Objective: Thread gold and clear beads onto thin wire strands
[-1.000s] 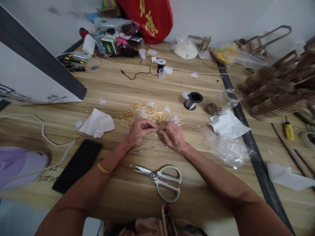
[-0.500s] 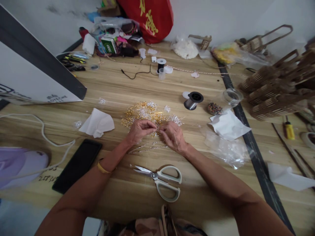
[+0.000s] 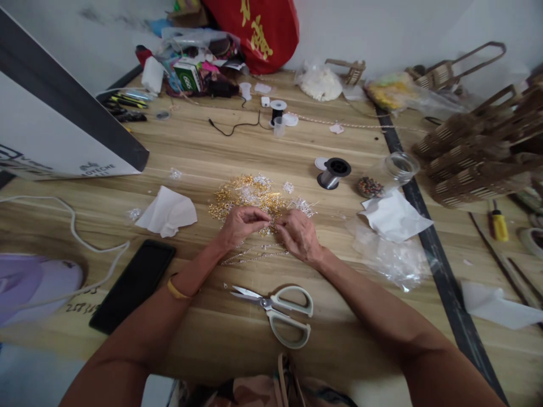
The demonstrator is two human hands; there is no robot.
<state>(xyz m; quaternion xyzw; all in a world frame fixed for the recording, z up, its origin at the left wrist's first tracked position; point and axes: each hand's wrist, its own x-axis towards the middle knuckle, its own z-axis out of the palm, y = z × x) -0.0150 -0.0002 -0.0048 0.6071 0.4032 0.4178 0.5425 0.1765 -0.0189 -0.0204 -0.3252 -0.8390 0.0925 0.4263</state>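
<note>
My left hand [image 3: 244, 226] and my right hand [image 3: 300, 233] meet tip to tip over the near edge of a pile of gold and silver jewelry findings [image 3: 246, 195]. Both have thumb and forefinger pinched together. What lies between the fingertips is too small to make out. Just below the hands, a thin silver chain [image 3: 254, 256] lies in loose strands on the wood. Thin silver pins [image 3: 302, 207] fan out behind my right hand. Nearer to me, scissors with pale handles [image 3: 271, 308] rest with their blades slightly apart, pointing left.
A black phone [image 3: 133, 285] and white paper [image 3: 167, 212] lie to the left. On the right are a wire spool [image 3: 333, 173], a clear jar with dark beads [image 3: 388, 175], plastic bags [image 3: 390, 260] and brown woven baskets [image 3: 466, 152]. A white box [image 3: 63, 118] stands far left.
</note>
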